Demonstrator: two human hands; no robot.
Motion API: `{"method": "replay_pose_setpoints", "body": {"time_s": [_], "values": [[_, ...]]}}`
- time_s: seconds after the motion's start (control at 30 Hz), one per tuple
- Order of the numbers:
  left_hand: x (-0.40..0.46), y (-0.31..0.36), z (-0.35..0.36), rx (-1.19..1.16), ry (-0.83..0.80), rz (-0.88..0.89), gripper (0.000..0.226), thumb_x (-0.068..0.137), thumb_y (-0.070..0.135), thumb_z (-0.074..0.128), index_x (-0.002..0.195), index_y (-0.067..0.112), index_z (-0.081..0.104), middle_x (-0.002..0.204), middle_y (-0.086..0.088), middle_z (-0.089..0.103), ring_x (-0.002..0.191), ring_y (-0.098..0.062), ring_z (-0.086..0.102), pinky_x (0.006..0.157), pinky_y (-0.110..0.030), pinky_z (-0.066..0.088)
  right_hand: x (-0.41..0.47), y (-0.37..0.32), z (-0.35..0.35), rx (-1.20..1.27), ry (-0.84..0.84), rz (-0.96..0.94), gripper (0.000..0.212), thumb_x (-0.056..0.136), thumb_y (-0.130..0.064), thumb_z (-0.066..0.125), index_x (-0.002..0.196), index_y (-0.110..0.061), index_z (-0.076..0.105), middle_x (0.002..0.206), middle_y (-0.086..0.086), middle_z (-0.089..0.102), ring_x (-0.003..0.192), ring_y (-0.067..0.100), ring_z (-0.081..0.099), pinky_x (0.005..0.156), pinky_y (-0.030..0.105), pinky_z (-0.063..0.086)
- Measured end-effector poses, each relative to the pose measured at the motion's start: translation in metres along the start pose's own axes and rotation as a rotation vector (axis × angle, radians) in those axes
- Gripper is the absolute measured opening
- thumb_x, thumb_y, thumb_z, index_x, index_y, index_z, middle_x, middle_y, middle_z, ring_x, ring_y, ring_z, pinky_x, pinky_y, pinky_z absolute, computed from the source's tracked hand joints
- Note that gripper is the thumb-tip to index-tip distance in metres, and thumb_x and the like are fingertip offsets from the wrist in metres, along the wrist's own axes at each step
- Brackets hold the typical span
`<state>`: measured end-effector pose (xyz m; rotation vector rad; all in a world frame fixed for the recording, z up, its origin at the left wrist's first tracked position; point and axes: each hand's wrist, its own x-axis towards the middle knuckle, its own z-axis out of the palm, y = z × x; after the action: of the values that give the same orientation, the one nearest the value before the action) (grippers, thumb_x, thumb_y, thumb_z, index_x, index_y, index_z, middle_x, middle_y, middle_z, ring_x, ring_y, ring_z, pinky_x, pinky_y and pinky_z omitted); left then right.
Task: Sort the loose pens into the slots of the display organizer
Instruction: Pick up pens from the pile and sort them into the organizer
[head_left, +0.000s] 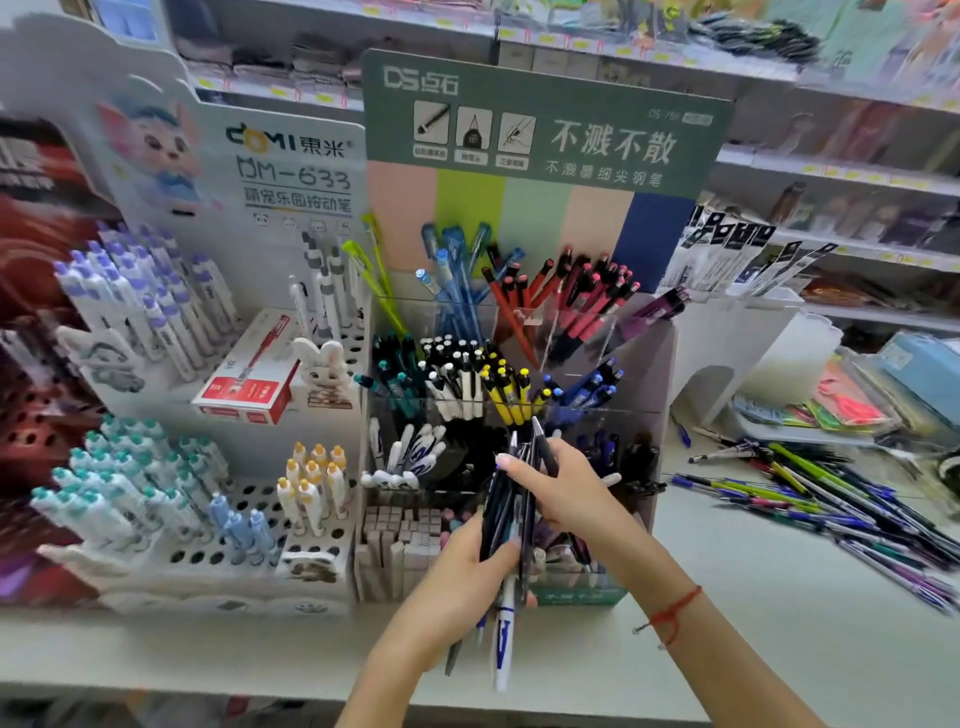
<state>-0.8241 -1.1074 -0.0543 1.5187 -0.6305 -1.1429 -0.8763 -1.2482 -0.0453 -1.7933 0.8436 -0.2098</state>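
Dark pens (511, 512) bunched upright before organizer (519, 364); tiered clear slots hold colour-grouped pens. Loose pens (831, 499) scattered flat on counter (753, 597), right of organizer.

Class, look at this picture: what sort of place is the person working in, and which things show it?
Most likely a stationery shop. A branded pen display organizer holds pens sorted by colour, shelves behind carry yellow price tags, and a pile of loose pens lies on the counter.

Both forearms are bare of sleeves, and a thin red string bracelet (672, 613) circles the right wrist.
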Motion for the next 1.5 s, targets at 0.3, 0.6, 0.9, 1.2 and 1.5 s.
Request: {"method": "replay_pose_setpoints", "body": {"time_s": [0.3,0.6,0.9,1.2,1.5], "values": [[-0.001,-0.01,-0.021,-0.438,0.1,-0.05,0.032,0.092,0.044,0.05,0.09,0.012,0.055,0.059,0.004,0.051,0.074,-0.023,0.054,0.047,-0.019,0.04,0.001,-0.016,0.003,0.112,0.101,-0.076,0.018,0.097,-0.036,0.051,0.087,-0.022,0.051,0.066,-0.011,0.039,0.046,-0.002,0.04,0.057,0.021,0.03],[-0.014,-0.019,-0.055,-0.542,0.399,0.001,0.024,0.099,0.027,0.045,0.11,0.009,0.057,0.061,0.005,0.048,0.044,-0.005,0.039,0.036,-0.017,0.033,0.013,-0.03,0.005,-0.154,0.71,-0.758,0.02,0.093,-0.028,0.058,0.092,-0.011,0.048,0.059,-0.011,0.049,0.051,0.006,0.05,0.048,0.013,0.038],[-0.02,-0.016,-0.059,-0.588,0.433,-0.002,0.021,0.099,0.024,0.044,0.107,0.009,0.057,0.06,0.003,0.05,0.042,-0.005,0.039,0.034,-0.016,0.033,0.047,0.006,0.037,-0.56,0.581,-0.79,0.032,0.08,-0.043,0.071,0.084,-0.013,0.058,0.055,-0.005,0.058,0.041,0.007,0.048,0.038,0.024,0.042],[-0.016,-0.018,-0.056,-0.633,0.381,-0.023,0.028,0.098,0.024,0.046,0.114,0.003,0.055,0.061,0.003,0.05,0.043,-0.005,0.04,0.035,-0.017,0.035,0.044,0.011,0.027,-0.746,0.463,-0.625,0.038,0.083,-0.048,0.069,0.105,-0.019,0.064,0.093,-0.004,0.067,0.064,0.017,0.063,0.054,0.031,0.051],[-0.012,-0.014,-0.046,-0.664,0.328,-0.004,0.023,0.095,0.018,0.052,0.114,0.01,0.062,0.079,-0.003,0.068,0.061,-0.01,0.061,0.053,-0.024,0.053,0.039,0.007,0.026,-0.866,0.367,-0.614,0.018,0.086,-0.033,0.069,0.098,-0.019,0.069,0.087,-0.002,0.063,0.072,0.021,0.064,0.054,0.029,0.043]]}}
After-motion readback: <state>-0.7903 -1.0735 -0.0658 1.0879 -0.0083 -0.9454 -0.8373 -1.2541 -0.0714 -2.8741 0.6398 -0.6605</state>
